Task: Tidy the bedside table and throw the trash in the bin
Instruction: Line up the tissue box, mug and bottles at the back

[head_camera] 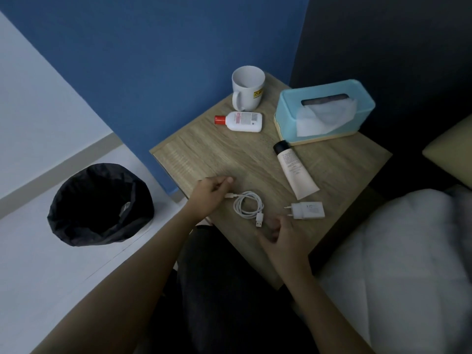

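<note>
The left hand (208, 198) has its fingers curled on the small end of the white cable (249, 205), which lies coiled just to its right on the bedside table (204, 154). The right hand (279, 235) hovers loosely curled, gripping nothing, the cable's USB plug just off its fingertips and the white adapter (307, 210) just beyond. The bin (99, 204) sits left of the left hand.

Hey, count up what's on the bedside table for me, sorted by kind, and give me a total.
Mug: 1
Tissue box: 1
Toiletries: 2, the red-capped bottle and the cream tube
Charging gear: 2, the coiled cable and the plug adapter
Total: 6
</note>
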